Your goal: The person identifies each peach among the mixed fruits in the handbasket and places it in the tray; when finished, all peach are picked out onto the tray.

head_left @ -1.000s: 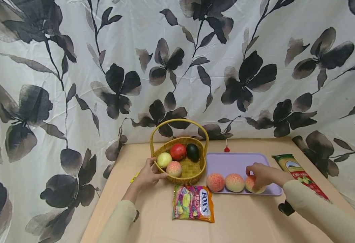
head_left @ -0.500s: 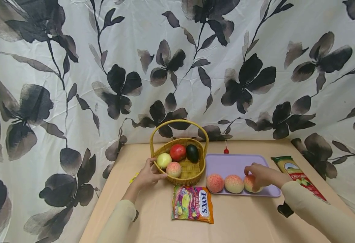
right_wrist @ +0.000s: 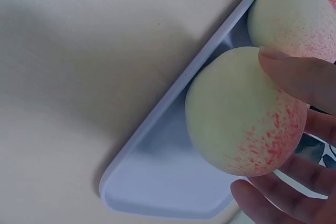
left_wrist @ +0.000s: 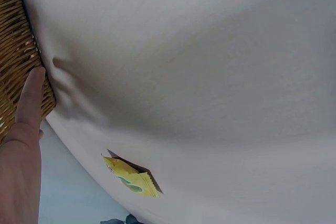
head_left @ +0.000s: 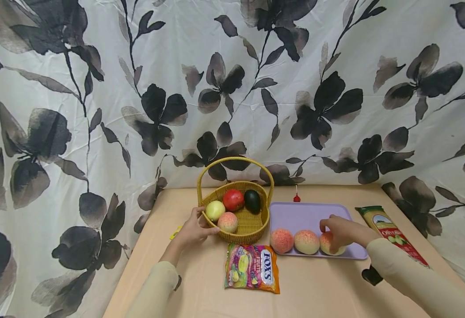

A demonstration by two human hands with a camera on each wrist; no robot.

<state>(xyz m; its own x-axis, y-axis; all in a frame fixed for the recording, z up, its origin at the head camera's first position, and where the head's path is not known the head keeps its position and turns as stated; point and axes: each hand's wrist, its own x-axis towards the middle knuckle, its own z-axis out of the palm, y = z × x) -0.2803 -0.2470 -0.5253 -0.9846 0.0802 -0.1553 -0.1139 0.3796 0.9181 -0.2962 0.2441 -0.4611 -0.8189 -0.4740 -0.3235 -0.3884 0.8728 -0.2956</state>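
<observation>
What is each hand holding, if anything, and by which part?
The right hand holds the rightmost peach by its sides. The left hand touches the side of the basket; whether it grips cannot be told.

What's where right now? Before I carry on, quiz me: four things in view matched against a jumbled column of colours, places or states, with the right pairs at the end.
Things
1. basket
2. tray
3. sweets bag
4. rightmost peach

Descriptions
A. printed FOX'S, lying nearer the person than the basket
B. woven, with an arched handle, touched by the left grip
C. held in the right grip
D. pale purple, with a raised rim

Right pairs: 1-B, 2-D, 3-A, 4-C
</observation>
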